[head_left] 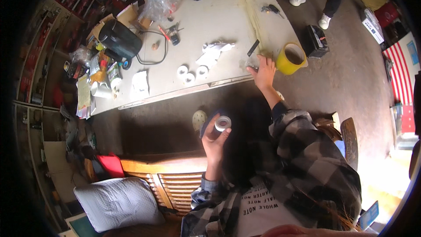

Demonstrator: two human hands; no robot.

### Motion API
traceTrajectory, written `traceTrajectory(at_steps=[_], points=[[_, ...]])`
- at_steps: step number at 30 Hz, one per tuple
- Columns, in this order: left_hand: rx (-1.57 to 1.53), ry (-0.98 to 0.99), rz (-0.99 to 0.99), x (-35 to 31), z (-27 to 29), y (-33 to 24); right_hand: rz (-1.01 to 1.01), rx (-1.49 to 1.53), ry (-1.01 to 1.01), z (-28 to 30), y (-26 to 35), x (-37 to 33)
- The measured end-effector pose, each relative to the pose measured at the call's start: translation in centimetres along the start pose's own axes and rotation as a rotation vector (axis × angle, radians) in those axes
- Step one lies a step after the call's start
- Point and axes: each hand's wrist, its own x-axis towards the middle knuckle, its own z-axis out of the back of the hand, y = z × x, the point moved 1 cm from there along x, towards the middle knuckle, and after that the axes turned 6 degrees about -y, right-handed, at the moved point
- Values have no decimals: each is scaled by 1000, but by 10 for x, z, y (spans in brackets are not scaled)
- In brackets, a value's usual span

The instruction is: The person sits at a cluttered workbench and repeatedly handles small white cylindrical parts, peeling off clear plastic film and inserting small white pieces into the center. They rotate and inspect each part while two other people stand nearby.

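Observation:
My left hand [213, 142] is closed around a small white roll of tape [222, 123], held up in front of the table edge with its round face showing. Over the table's near right part, my right hand [265, 73] reaches out with thumb and fingers apart. Beside its thumb lies a bit of clear crumpled plastic [246, 64]; whether the fingertips touch it is hard to tell. A large yellow tape roll [290, 59] stands just right of that hand, and a black stick-like tool [253, 48] lies beyond it. Several similar white rolls [189, 77] sit near the table's front edge.
The white table [219, 22] also bears crumpled white wrapping [214, 52], a black cylindrical container [120, 39], a plastic bag [160, 2] and keys [272, 10]. A black box [316, 41] stands on the floor near another person's shoes [297, 0]. A wooden bench [188, 180] holds a grey cushion [118, 204].

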Motion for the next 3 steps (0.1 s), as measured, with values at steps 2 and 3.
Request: traceTrajectory(at_steps=[2,3], points=[[25,11,-6,1,0,-1,-30,-9,102,-1,-2,4],[26,22,-17,5,-1,-3,-6,-16,102,-3,-2,4]])
